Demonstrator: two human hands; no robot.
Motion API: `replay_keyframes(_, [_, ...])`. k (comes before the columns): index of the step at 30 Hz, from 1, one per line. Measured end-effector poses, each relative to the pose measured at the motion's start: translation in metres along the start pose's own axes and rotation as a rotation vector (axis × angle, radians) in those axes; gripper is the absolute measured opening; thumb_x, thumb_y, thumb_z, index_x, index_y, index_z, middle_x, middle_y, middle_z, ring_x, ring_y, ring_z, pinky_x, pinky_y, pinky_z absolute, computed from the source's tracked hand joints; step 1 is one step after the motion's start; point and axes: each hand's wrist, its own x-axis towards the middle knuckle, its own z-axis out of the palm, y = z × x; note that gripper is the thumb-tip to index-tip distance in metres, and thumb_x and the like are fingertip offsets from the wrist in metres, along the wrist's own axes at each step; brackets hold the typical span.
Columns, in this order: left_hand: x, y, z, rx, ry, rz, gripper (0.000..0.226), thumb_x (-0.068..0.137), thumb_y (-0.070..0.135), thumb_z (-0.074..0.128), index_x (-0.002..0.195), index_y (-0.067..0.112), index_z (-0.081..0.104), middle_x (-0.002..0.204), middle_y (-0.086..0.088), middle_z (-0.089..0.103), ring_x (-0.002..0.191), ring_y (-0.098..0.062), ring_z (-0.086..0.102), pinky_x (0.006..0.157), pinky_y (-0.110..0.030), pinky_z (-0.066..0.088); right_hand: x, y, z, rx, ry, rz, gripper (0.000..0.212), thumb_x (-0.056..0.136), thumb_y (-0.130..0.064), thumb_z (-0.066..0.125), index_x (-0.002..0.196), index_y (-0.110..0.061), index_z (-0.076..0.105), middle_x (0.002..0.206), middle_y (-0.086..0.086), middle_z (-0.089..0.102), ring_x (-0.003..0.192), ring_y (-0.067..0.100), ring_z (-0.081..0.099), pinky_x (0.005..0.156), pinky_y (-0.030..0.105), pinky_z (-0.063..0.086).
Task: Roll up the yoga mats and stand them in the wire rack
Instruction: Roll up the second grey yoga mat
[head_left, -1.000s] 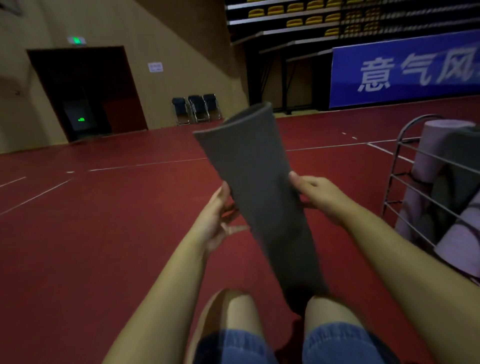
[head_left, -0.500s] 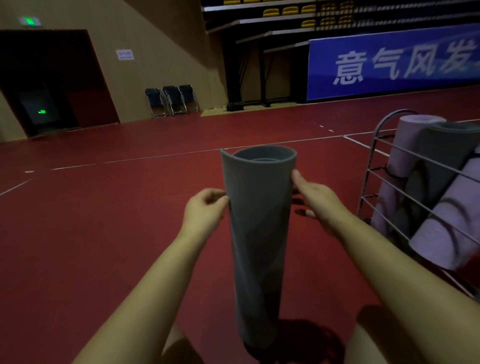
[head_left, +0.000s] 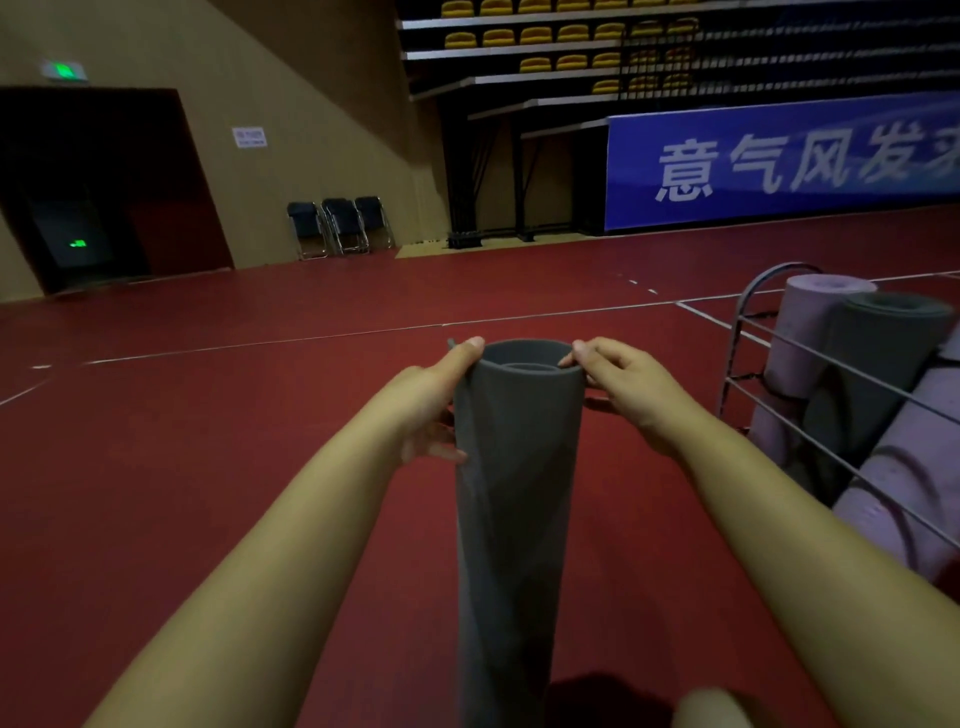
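Standing upright on the red floor (head_left: 208, 493) between bare forearms, the rolled grey mat (head_left: 514, 493) is gripped at its open top rim by both hands: the left hand (head_left: 436, 405) pinches the left edge, the right hand (head_left: 618, 384) the right. Further right, the wire rack (head_left: 748, 364) holds leaning lilac and grey rolls (head_left: 883, 353). Beyond stand folding chairs (head_left: 340, 226) and a blue banner (head_left: 779, 166).

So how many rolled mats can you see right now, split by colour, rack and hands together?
Grey: 2, the grey mat in hand and the grey mat in the wire rack.
Lilac: 2 for certain, the upright lilac mat and the leaning lilac mat.
Total: 4.
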Motion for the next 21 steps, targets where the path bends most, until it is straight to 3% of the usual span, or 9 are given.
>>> replay_keyframes(6, [0.018, 0.003, -0.004, -0.012, -0.067, -0.083, 0.056, 0.085, 0.060, 0.052, 0.098, 0.006, 0.056, 0.108, -0.019, 0.061, 0.093, -0.033, 0.064, 0.063, -0.042, 0.056, 0.004, 0.019, 0.007, 0.023, 0.078, -0.032, 0.018, 0.098, -0.029, 0.046, 0.087, -0.027, 0.060, 0.094, -0.004, 0.061, 0.091, 0.011, 0.056, 0.075, 0.029, 0.047])
replay_keyframes(10, [0.031, 0.004, -0.006, 0.008, -0.042, -0.103, 0.056, 0.087, 0.060, 0.049, 0.102, 0.007, 0.053, 0.112, -0.019, 0.059, 0.093, -0.033, 0.062, 0.062, -0.041, 0.055, 0.014, 0.015, 0.013, -0.075, 0.097, -0.052, 0.018, 0.098, -0.026, 0.045, 0.091, -0.022, 0.061, 0.092, 0.009, 0.058, 0.083, 0.016, 0.052, 0.071, 0.032, 0.046])
replay_keyframes(13, [0.035, 0.000, -0.008, 0.029, -0.035, -0.120, 0.059, 0.087, 0.060, 0.047, 0.108, 0.005, 0.054, 0.115, -0.019, 0.059, 0.094, -0.031, 0.061, 0.061, -0.040, 0.053, 0.013, 0.026, 0.018, -0.132, 0.143, -0.088, 0.018, 0.096, -0.030, 0.048, 0.085, -0.024, 0.060, 0.092, 0.015, 0.061, 0.080, 0.016, 0.052, 0.074, 0.042, 0.050])
replay_keyframes(18, [0.036, -0.002, -0.010, 0.166, 0.061, -0.148, 0.054, 0.086, 0.054, 0.050, 0.113, 0.007, 0.054, 0.109, -0.020, 0.060, 0.096, -0.037, 0.062, 0.077, -0.052, 0.050, 0.001, 0.022, 0.029, -0.144, 0.129, -0.081, 0.020, 0.080, -0.049, 0.045, 0.078, -0.034, 0.059, 0.079, -0.007, 0.060, 0.077, 0.008, 0.053, 0.080, 0.044, 0.052])
replay_keyframes(21, [0.018, 0.003, -0.022, 0.253, 0.107, -0.205, 0.046, 0.089, 0.043, 0.053, 0.120, 0.010, 0.049, 0.105, -0.020, 0.060, 0.085, -0.039, 0.062, 0.069, -0.053, 0.053, -0.016, 0.005, 0.053, -0.077, 0.051, -0.100, 0.012, 0.087, -0.044, 0.054, 0.085, -0.037, 0.063, 0.083, -0.015, 0.061, 0.081, 0.005, 0.055, 0.080, 0.040, 0.052])
